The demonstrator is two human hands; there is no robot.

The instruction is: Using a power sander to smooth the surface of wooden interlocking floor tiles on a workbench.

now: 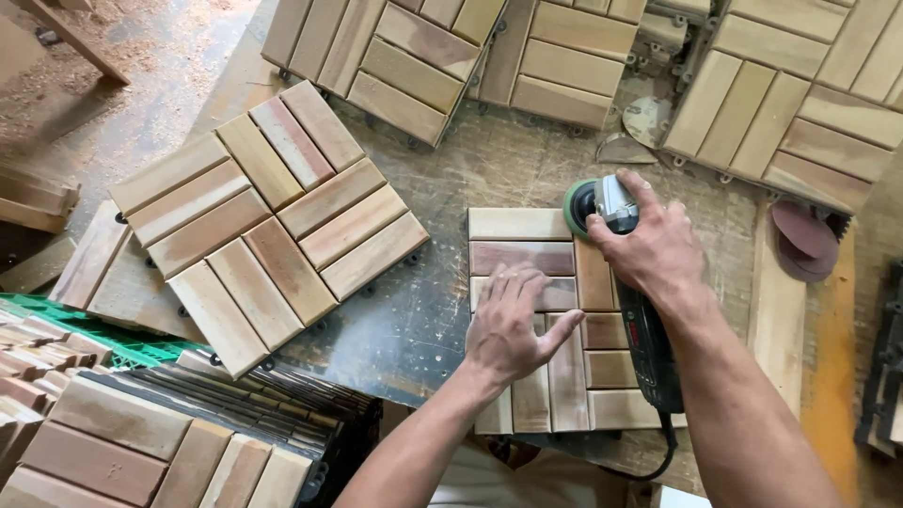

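Sawdust-dulled workbench (pixel 451 179) carries a wooden slat tile (pixel 546 320) near its front edge. Left hand (pixel 513 325) presses flat, fingers spread, on the tile; right hand (pixel 649 240) is clamped around a sander (pixel 616 226) at the tile's far right corner.

A: What's the bench (pixel 442 310) like?
B: Worn, scratched top, dark w/ stains, fills most of the view.

A: Floor?
B: Concrete floor (pixel 141 85) top left, dusted w/ sawdust. Timber offcuts (pixel 33 202) at the left edge.

A: Anything else around?
B: Green plastic grid (pixel 113 341) lower left, under stacked wooden deck tiles (pixel 169 433). More tiles (pixel 790 103) along the far side. Round sanding discs (pixel 804 240) on the right, by a bare plank (pixel 776 310).

A: Light?
B: Even, soft, no hard shadows.
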